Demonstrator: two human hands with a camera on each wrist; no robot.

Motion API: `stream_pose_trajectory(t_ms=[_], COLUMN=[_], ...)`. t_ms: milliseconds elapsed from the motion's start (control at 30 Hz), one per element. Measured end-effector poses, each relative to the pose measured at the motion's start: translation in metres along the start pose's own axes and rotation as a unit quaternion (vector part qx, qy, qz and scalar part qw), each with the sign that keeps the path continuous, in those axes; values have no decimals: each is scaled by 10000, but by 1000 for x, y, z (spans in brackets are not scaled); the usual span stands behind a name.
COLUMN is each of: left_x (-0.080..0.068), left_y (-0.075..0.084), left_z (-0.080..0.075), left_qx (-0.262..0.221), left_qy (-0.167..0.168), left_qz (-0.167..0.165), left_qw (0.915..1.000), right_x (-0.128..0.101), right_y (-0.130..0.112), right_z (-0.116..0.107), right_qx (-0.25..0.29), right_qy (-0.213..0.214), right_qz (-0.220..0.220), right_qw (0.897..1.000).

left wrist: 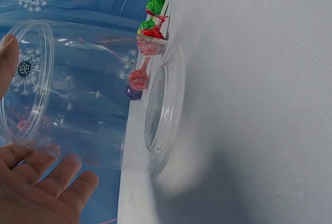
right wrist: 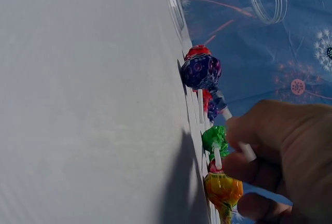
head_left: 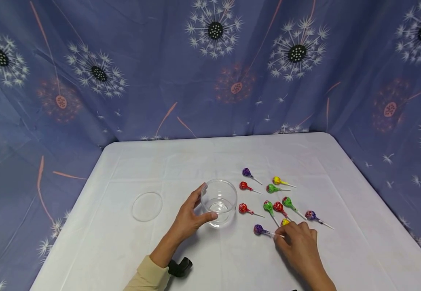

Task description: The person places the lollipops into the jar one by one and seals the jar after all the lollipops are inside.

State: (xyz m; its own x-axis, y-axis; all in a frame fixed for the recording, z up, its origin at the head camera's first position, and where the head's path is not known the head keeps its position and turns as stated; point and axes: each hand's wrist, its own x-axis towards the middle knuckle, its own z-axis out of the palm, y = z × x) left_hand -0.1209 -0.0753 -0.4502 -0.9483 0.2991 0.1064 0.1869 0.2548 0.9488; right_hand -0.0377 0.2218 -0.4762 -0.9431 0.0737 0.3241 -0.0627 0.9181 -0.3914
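A clear plastic jar (head_left: 219, 202) stands upright and empty on the white table (head_left: 123, 169). My left hand (head_left: 206, 203) holds it, thumb on the near side and fingers curled round its left wall. The left wrist view shows the jar (left wrist: 93, 94) between thumb and fingers (left wrist: 52, 182). My right hand (head_left: 279, 237) pinches the white stick of a purple lollipop (head_left: 258, 229), which lies on the table right of the jar. In the right wrist view the purple lollipop (right wrist: 201, 71) lies ahead of my fingertips (right wrist: 244, 164), with a green lollipop (right wrist: 214, 137) and a yellow lollipop (right wrist: 223, 190) close by.
Several more wrapped lollipops, red (head_left: 243, 208), green (head_left: 267, 206), yellow (head_left: 276, 180) and purple (head_left: 246, 172), lie scattered right of the jar. A clear round lid (head_left: 147, 206) lies flat to the jar's left. Blue flowered cloth (head_left: 210, 68) hangs behind and beside the table.
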Motion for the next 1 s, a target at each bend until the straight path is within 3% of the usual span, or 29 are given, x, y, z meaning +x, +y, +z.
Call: stream_pose_trajectory(t_ms=[233, 633, 1000], left_x=[-1, 0, 0], left_y=[-1, -1, -1], left_z=[0, 0, 1], left_qx=[44, 59, 70], left_qy=[-56, -25, -17], left_qz=[5, -52, -66], left_qw=[10000, 10000, 10000], right_x=[1, 7, 22], right_y=[2, 1, -5], right_z=[0, -2, -11], right_qx=[455, 711, 1524], right_qy=[397, 1017, 1424], right_qz=[-97, -459, -429], right_qw=[9981, 9912, 9771])
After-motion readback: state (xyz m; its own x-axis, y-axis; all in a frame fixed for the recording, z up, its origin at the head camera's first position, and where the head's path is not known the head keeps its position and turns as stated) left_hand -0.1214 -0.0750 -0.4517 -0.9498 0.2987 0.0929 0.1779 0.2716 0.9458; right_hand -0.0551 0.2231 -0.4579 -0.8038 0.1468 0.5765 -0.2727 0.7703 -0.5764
